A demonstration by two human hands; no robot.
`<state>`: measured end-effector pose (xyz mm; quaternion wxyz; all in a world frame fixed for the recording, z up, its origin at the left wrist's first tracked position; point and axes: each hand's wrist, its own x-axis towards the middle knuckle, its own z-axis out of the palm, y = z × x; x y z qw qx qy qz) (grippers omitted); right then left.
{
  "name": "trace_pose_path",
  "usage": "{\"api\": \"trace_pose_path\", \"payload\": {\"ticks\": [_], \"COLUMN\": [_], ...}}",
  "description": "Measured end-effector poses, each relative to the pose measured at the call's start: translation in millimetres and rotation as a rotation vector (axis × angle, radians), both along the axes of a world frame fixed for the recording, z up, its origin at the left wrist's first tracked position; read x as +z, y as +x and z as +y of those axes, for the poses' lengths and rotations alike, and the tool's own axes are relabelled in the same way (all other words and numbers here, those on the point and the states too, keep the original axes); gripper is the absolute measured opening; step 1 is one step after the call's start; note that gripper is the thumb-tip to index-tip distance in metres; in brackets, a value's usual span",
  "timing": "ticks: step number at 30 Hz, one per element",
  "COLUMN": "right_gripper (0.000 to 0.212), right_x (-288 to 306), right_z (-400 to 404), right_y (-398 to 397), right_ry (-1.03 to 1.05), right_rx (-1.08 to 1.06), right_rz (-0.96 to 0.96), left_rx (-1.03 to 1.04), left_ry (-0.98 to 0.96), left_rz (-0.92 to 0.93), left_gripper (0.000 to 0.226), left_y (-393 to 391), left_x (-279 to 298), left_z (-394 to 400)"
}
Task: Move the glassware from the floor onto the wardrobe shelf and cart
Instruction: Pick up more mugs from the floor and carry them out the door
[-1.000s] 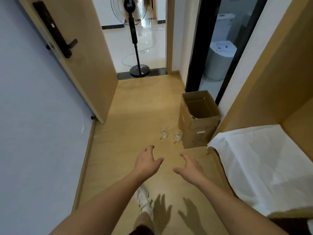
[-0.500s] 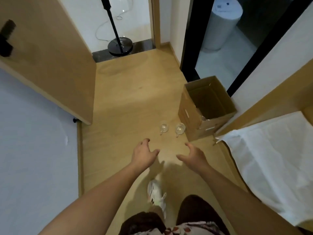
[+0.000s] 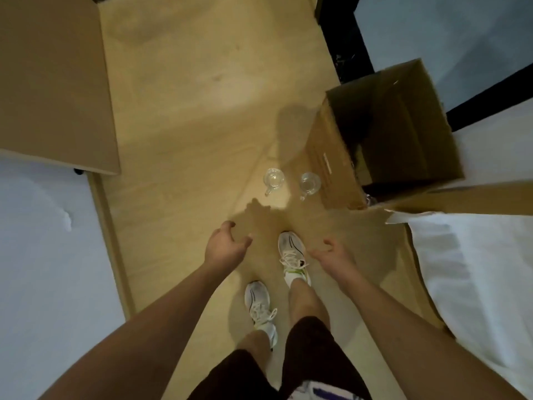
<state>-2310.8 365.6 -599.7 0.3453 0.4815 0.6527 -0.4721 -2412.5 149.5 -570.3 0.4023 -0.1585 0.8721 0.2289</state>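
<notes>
Two glass mugs are set on the floor point(image 3: 178, 90) just beside the box point(image 3: 331, 157), on its left. The left mug point(image 3: 274, 178) and right mug point(image 3: 309, 181) are placed side by side, slightly apart, with both handles turned toward the person. The left hand point(image 3: 226, 246) and right hand point(image 3: 331, 255) are held short of the mugs, well apart from them, fingers loosely curled, with nothing gripped. Each mug is found ahead of the hand on its own side, so a paired reach is judged likely.
</notes>
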Motion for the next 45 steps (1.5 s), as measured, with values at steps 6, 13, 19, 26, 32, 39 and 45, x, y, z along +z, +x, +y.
{"api": "trace_pose_path", "payload": {"ticks": [6,13,19,26,32,39,45], "right_gripper": [0.066,0.068,0.052,0.038,0.009,0.026,0.015], "right_x": [-115.7,-277.5,-386.3,-448.8,-437.4,-331.7,-186.1], "right_z": [27.8,35.3,33.3,40.8,47.9,40.0,31.4], "right_y": [-74.5,-114.7,-111.2,-121.5,-118.2,-108.4,-126.4], "right_ry": [-0.019,-0.023,-0.224,-0.398,-0.431,-0.45,-0.429], "right_rx": [-0.083,-0.345,-0.764,-0.828,-0.848,-0.912,-0.772], "right_rz": [-0.038,-0.075,-0.125,-0.042,-0.035,-0.219,-0.136], "left_rx": [0.024,-0.003,0.128,0.44,0.625,0.826,0.815], "left_ry": [-0.001,-0.007,0.009,0.182,0.275,0.421,0.4], "left_rz": [-0.046,-0.092,-0.193,-0.296,-0.357,-0.409,-0.335], "left_gripper": [0.062,0.056,0.055,0.05,0.011,0.022,0.007], "left_y": [-69.4,-119.5,-118.4,-120.4,-117.8,-109.4,-120.7], "left_x": [-105.4,-263.4,-386.8,-474.2,-473.5,-360.7,-199.5], "left_z": [36.5,60.0,73.4,85.2,92.7,75.7,58.2]}}
